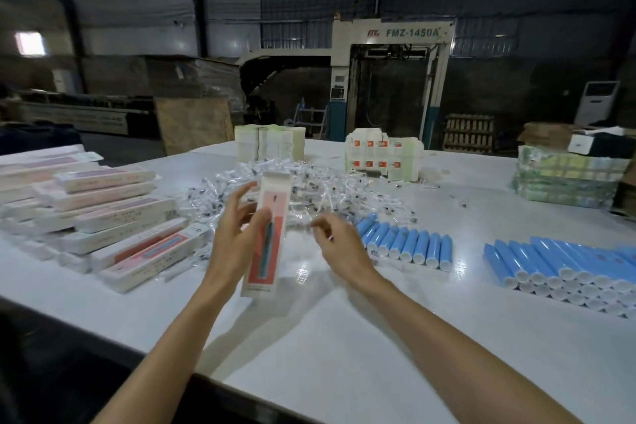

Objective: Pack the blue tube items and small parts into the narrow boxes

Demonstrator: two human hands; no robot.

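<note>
My left hand (237,237) holds a narrow white and red box (266,241) upright above the white table (344,337), thumb across its front and the top flap open. My right hand (339,244) hovers just right of the box with fingers curled, pinching something small and pale that I cannot make out. Behind both hands lies a heap of small clear-wrapped parts (303,193). A row of blue tubes (406,243) lies to the right of my right hand. A larger stack of blue tubes (564,265) sits further right.
Packed narrow boxes (103,213) are piled on the left of the table. Stacks of flat cartons (270,144), (383,157) stand at the back, and a wrapped bundle (564,179) at the right edge. A large machine (389,79) stands beyond the table.
</note>
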